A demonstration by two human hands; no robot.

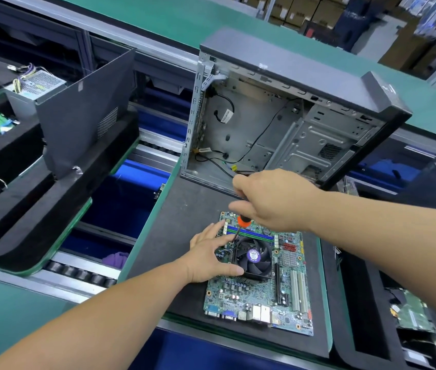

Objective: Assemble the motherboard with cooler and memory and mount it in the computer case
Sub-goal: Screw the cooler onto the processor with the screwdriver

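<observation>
On the bench (184,209) the left grip (211,259) lies open against the cooler (254,259) on the motherboard (259,292), the right grip (267,198) clasps a screwdriver (243,221), and the case (291,124) behind holds only loose cables (264,134).

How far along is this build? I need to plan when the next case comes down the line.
Done: the cooler sits on the motherboard. In hand: the right hand drives a screwdriver at the cooler's corner while the left hand steadies it. Left: mounting the board in the open, empty case; memory is too unclear to judge.
</observation>
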